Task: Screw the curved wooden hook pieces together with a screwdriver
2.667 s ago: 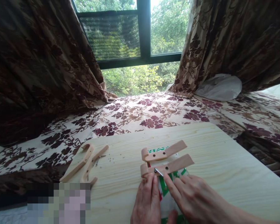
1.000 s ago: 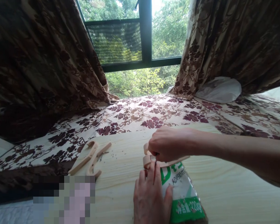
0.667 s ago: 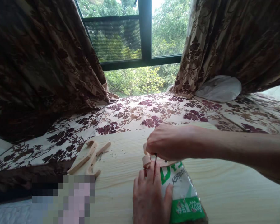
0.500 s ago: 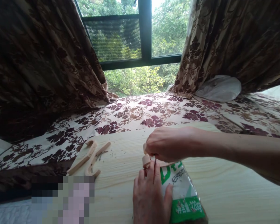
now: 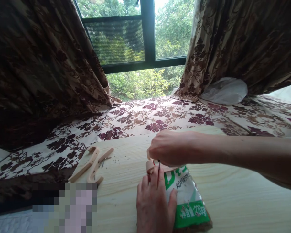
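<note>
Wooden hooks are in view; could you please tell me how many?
4: one hook and a second hook lie together at left on the table; a third hook shows beyond the left hand; a fourth hook peeps past the right hand. More may be hidden.

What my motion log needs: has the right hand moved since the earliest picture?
Yes: the right hand shifted left and forward, nearer the window frame.

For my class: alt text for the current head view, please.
A person's right hand bends over hooked wooden pieces on a printed packet; the left hand rests on the packet. Two more pieces lie on the board at left.
</note>
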Action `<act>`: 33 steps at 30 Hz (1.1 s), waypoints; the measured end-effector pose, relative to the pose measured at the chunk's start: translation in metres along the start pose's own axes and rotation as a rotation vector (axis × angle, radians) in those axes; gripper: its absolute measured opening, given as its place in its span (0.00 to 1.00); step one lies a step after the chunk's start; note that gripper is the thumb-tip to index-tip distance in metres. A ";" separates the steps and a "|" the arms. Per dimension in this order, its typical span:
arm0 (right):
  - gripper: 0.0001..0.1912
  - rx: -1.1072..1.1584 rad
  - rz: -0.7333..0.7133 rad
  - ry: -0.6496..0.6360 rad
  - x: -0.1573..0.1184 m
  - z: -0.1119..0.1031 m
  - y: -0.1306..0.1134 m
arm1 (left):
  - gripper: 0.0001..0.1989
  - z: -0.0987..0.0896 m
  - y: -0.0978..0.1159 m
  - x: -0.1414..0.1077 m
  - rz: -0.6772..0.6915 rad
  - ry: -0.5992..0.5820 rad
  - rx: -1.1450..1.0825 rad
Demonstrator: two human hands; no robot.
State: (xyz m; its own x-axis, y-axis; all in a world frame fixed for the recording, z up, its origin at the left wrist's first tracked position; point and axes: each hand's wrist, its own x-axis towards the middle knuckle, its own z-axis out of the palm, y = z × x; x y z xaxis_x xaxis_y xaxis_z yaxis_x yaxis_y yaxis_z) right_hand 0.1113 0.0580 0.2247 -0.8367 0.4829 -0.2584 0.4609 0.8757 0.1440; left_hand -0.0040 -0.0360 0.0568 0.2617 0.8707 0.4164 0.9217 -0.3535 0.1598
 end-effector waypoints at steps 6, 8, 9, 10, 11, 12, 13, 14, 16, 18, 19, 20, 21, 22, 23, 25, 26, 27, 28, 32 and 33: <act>0.06 0.022 0.056 -0.017 -0.002 -0.005 -0.001 | 0.24 -0.002 -0.002 0.001 0.038 -0.002 0.034; 0.08 0.004 0.049 0.010 -0.004 -0.007 0.000 | 0.25 -0.004 -0.004 0.001 0.067 -0.005 0.048; 0.09 -0.003 0.042 0.015 -0.005 -0.007 0.001 | 0.25 -0.004 -0.005 0.001 0.072 -0.003 0.053; 0.08 -0.005 0.034 0.016 -0.005 -0.008 0.001 | 0.25 -0.004 -0.005 0.001 0.072 -0.001 0.055; 0.08 -0.003 0.024 0.013 -0.005 -0.008 0.002 | 0.25 -0.004 -0.004 0.001 0.069 0.000 0.052; 0.08 0.001 0.013 0.008 -0.005 -0.007 0.003 | 0.25 -0.003 -0.004 0.001 0.061 0.001 0.044; 0.07 0.007 0.007 0.006 -0.005 -0.007 0.003 | 0.25 -0.003 -0.002 0.001 0.046 0.003 0.034; 0.06 0.010 0.007 0.007 -0.004 -0.006 0.003 | 0.24 -0.002 -0.001 0.001 0.030 0.006 0.023; 0.05 0.016 0.027 0.002 -0.002 -0.004 0.003 | 0.23 -0.002 0.000 0.001 0.001 0.009 0.008; 0.05 0.023 0.060 -0.011 -0.001 -0.004 0.003 | 0.23 -0.002 0.000 0.001 0.010 0.001 0.010; 0.05 0.025 0.072 -0.018 -0.001 -0.004 0.003 | 0.24 -0.002 0.000 0.001 0.022 -0.006 0.016; 0.06 0.025 0.075 -0.024 -0.001 -0.005 0.003 | 0.24 -0.003 -0.001 0.002 0.036 -0.012 0.023; 0.08 0.023 0.071 -0.029 -0.002 -0.007 0.003 | 0.24 -0.004 -0.003 0.002 0.048 -0.017 0.031; 0.09 0.019 0.063 -0.035 -0.003 -0.008 0.002 | 0.25 -0.004 -0.004 0.002 0.055 -0.020 0.038; 0.10 0.013 0.054 -0.042 -0.003 -0.009 0.002 | 0.25 -0.005 -0.004 0.002 0.057 -0.022 0.042; 0.10 0.001 0.038 -0.051 -0.005 -0.011 0.001 | 0.25 -0.005 -0.005 0.002 0.056 -0.028 0.045; 0.09 0.000 0.034 -0.054 -0.005 -0.011 0.001 | 0.25 -0.005 -0.005 0.002 0.052 -0.031 0.044; 0.08 -0.002 0.037 -0.053 -0.005 -0.011 0.000 | 0.25 -0.005 -0.005 0.002 0.050 -0.036 0.043; 0.07 -0.002 0.043 -0.054 -0.004 -0.011 0.000 | 0.25 -0.004 -0.005 0.001 0.049 -0.040 0.040; 0.05 0.012 0.093 -0.045 -0.002 -0.006 0.002 | 0.25 -0.003 -0.004 0.000 0.038 -0.046 0.026; 0.05 0.021 0.097 -0.039 -0.002 -0.005 0.003 | 0.25 -0.002 -0.004 0.000 0.031 -0.044 0.022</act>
State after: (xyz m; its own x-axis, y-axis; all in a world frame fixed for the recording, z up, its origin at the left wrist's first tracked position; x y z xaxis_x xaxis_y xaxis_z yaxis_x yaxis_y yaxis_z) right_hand 0.1126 0.0593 0.2309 -0.7760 0.5644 -0.2815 0.5453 0.8247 0.1503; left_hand -0.0080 -0.0354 0.0583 0.3022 0.8739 0.3807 0.9190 -0.3732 0.1272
